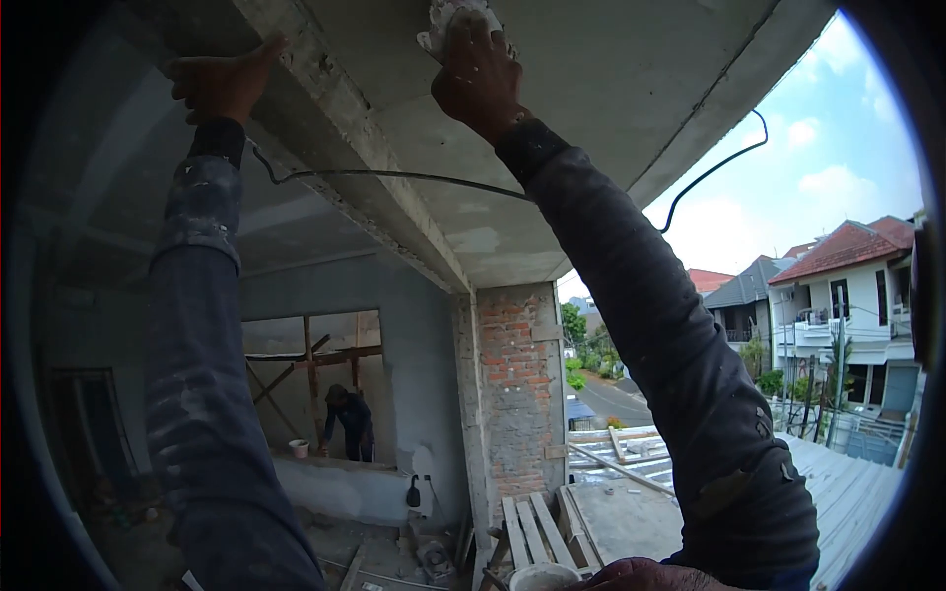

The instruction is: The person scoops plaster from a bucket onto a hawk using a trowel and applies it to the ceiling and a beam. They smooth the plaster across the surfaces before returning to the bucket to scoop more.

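Both of my arms reach overhead in dark, plaster-stained sleeves. My left hand (229,81) spans the underside of a rough concrete beam (340,108), thumb at one edge and fingers toward the other. To its right, my right hand (480,79) is closed around a whitish, plaster-smeared thing (463,14) and holds it up against the grey ceiling (581,79). What kind of thing it is cannot be made out; the top of the view cuts it off. A black cable (414,176) hangs below the ceiling and passes behind my right forearm.
Below me stand a pale bucket (544,576) and wooden planks (534,527). A brick pillar (517,404) rises ahead. Through a wall opening, another person (350,424) bends near a small white bucket (299,448). Metal roofing (838,483) lies outside at right.
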Available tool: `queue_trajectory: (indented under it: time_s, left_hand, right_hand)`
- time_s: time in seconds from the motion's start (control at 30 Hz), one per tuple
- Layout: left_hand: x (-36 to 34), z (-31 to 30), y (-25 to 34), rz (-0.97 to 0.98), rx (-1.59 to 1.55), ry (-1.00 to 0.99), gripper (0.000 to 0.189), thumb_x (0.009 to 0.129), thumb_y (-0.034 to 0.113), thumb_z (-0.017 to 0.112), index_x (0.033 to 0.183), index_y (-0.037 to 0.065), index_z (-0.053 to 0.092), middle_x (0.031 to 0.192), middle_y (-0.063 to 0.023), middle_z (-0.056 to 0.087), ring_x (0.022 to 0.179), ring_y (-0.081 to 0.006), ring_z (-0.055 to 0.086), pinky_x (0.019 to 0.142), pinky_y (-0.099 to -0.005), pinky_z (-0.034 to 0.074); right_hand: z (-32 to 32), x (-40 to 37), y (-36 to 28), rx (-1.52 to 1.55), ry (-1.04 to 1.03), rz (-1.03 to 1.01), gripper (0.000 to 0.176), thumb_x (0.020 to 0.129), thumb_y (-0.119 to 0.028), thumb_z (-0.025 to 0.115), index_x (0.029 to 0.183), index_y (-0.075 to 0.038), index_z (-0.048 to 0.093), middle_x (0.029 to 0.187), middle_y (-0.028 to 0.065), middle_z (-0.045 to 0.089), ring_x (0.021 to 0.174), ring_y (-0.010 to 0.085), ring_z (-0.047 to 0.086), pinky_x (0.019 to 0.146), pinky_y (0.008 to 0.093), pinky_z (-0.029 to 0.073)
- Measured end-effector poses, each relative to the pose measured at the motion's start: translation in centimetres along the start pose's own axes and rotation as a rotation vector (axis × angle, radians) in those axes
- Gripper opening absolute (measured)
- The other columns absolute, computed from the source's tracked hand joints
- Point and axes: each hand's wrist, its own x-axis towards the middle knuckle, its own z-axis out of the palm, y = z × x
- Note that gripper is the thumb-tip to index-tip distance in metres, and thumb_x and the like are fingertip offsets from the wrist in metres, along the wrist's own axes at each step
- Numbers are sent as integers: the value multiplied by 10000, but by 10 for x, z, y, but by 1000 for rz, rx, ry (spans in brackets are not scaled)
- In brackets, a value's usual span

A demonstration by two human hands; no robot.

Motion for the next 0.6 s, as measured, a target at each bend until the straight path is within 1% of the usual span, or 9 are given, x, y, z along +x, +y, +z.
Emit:
queue_trajectory:
  time_s: [0.07, 0.1, 0.13, 0.2, 0.3, 0.4, 0.47, 0.53, 0.6]
  left_hand:
    - [0, -1, -3, -4, 17, -2, 1407, 532, 659, 787, 1412, -127, 22, 1346, -344, 300, 1238, -454, 404, 1024, -537, 337]
    - [0, 0, -1, 4, 25, -6, 1404, 533, 658, 787, 1412, -127, 25, 1349, -346, 295, 1241, -459, 401, 1032, -544, 324]
    - [2, 1, 1, 10, 12, -13, 1404, 533, 658, 787, 1412, -127, 25, 1349, -346, 295, 1241, -459, 401, 1032, -544, 324]
    - [2, 3, -2, -6, 9, -1, 1395, 537, 644, 795, 1408, -133, 32, 1347, -346, 299, 1242, -452, 407, 1045, -553, 299]
    - [-3, -1, 1, 1, -32, -8, 1381, 536, 620, 812, 1400, -133, 42, 1342, -349, 302, 1239, -452, 409, 1046, -555, 290]
    - [-1, 0, 1, 8, -40, 10, 1332, 531, 609, 823, 1378, -125, 103, 1322, -343, 321, 1230, -449, 414, 1039, -549, 299]
    - [2, 7, 1, 4, -48, 7, 1304, 527, 608, 827, 1362, -119, 139, 1310, -337, 333, 1224, -445, 417, 1034, -545, 305]
    - [7, 11, -3, 0, -29, 64, 1258, 517, 612, 832, 1330, -105, 195, 1294, -328, 343, 1222, -428, 416, 1026, -539, 312]
    - [10, 14, -7, 6, -35, 61, 1297, 513, 623, 829, 1349, -116, 168, 1298, -332, 336, 1230, -425, 402, 1025, -537, 315]
  right_hand:
    - [2, -12, 0, 20, -37, -62, 504, 742, -71, 510, 1229, 51, 457, 1194, 238, 505, 997, 433, 541, 665, 506, 534]
    - [-2, -24, 4, 51, -103, -66, 547, 743, -29, 463, 1286, -25, 403, 1173, 207, 537, 1038, 379, 547, 781, 544, 481]
    - [-15, -33, 9, 35, -99, -64, 547, 743, -29, 463, 1286, -25, 403, 1173, 207, 537, 1038, 379, 547, 781, 544, 481]
    - [-46, -47, 27, 36, -243, 5, 544, 749, -18, 462, 1289, -18, 397, 1188, 201, 534, 1054, 388, 540, 798, 545, 476]
    - [-104, -49, 97, -56, -167, 153, 526, 758, -14, 455, 1282, -7, 412, 1192, 209, 527, 1070, 412, 522, 825, 528, 459]
    - [-154, -33, 209, -154, -39, 288, 486, 761, -42, 453, 1245, 3, 455, 1138, 232, 540, 1084, 428, 505, 882, 485, 441]
    - [-180, -18, 266, -203, 20, 208, 422, 754, -65, 474, 1167, 19, 495, 1089, 251, 550, 1074, 429, 510, 897, 474, 432]
    - [-193, -3, 287, -234, 45, 331, 369, 747, -86, 491, 1094, 37, 501, 1083, 273, 548, 1083, 437, 507, 911, 474, 425]
    - [-183, 10, 311, -239, 58, 260, 337, 743, -112, 515, 1040, 47, 499, 1085, 274, 552, 1084, 438, 508, 919, 474, 424]
